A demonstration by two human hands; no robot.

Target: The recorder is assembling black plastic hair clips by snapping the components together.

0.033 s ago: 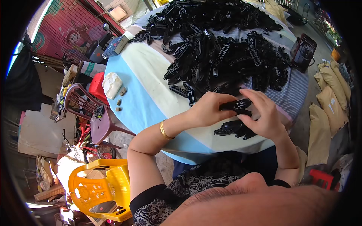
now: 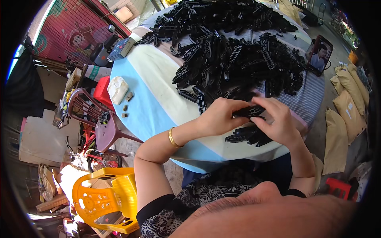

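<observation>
Nothing has moved: both hands (image 2: 254,117) pinch a slotted black plastic strip (image 2: 249,111).

Black plastic parts (image 2: 234,51) are darkening a tabletop (image 2: 158,103) whose cloth is showing broad bands of pale blue, cream and tan, giving way to a fine grey check on the far side. One more black part (image 2: 249,111) is sitting between bare hands, a gold bangle (image 2: 172,138) gleaming on the left wrist. A black-and-white floral garment (image 2: 190,198) is filling the foreground, while a bright yellow plastic chair (image 2: 104,198), a maroon chair (image 2: 95,119) and a red stool (image 2: 104,89) are colouring the floor.
</observation>
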